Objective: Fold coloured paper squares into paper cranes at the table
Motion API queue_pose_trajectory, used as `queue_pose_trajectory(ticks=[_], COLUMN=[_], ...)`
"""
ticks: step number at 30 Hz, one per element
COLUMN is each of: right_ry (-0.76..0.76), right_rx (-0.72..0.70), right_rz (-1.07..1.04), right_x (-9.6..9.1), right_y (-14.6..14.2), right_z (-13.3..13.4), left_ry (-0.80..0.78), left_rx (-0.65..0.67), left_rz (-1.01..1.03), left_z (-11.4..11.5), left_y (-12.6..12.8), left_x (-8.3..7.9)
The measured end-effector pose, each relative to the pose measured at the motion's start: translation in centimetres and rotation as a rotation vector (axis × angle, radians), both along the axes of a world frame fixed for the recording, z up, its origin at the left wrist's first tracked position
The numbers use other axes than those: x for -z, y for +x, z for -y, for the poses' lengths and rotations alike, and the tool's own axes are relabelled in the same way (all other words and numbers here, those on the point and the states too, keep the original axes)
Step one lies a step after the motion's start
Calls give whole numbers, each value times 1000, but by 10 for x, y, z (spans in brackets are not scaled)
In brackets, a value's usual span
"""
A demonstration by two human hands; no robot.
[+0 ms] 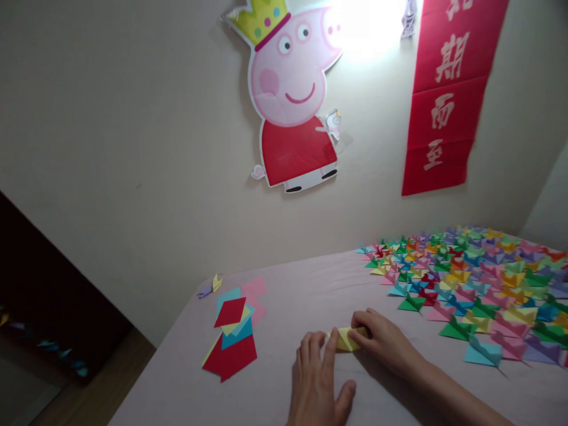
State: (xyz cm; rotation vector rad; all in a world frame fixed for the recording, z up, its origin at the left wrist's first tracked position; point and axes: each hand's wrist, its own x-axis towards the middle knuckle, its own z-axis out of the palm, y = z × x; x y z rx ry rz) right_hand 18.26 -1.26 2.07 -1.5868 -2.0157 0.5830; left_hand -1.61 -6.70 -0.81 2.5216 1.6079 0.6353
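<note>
A small piece of folded yellow paper (345,340) lies on the pale pink sheet near the front. My left hand (314,378) rests on the sheet with its fingers stretched out and its thumb apart; the index fingertip touches the paper's left end. From the other side, my right hand (377,337) pinches the right end between thumb and fingers, which hide that part. To the left of my hands is a loose pile of square sheets, with a red square (230,312) on top and a blue square (237,336) partly beneath.
Many folded paper cranes (457,276) in mixed colours stand in rows at the right. Two more, one a yellow crane (216,284), sit at the far left corner. Behind the bed (306,284) rises a wall with a cartoon pig cutout (288,83) and a red banner (448,118).
</note>
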Motion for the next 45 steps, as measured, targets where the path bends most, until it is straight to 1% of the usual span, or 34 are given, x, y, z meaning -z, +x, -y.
queue_pose_trajectory(ticks=[2, 3, 4, 6, 7, 9, 14, 17, 19, 23, 26, 34, 40, 45], right_ry=[-23, -34, -47, -68, -76, -83, -67, -59, -51, -34, -34, -45, -44, -13], right_rx=[6, 3, -2, -16, -20, -21, -31, -31, -33, -42, -42, -31, -10, 6], right_rz=[29, 40, 47, 53, 57, 69, 62, 51, 52, 90, 125, 150, 141, 102], right_x=[-1, -2, -3, -4, -4, -3, 5, 11, 13, 12, 9, 9, 11, 15], right_y=[-2, -2, -3, -3, -3, -3, -2, -1, -2, -5, -7, -8, -8, -9], right_z=[-2, -3, -4, -6, -7, -8, -10, -11, -11, -11, -11, -10, -9, -11], left_ry=[108, 156, 193, 237, 245, 237, 178, 217, 318, 590, 647, 628, 522, 490], left_rx=[-6, 37, 109, 268, 324, 361, 330, 308, 295, 255, 233, 203, 273, 255], left_rz=[-80, -124, -167, -237, -257, -269, -276, -291, -296, -282, -284, -244, -256, -193], left_z=[0, 0, -1, -5, -8, -14, -22, -24, -26, -30, -32, -30, -30, -30], left_y=[-2, -3, -5, -7, -8, -10, -10, -10, -10, -9, -8, -3, -6, -5], left_x=[1, 0, -2, -5, -5, -2, 21, 33, 38, 41, 42, 42, 44, 43])
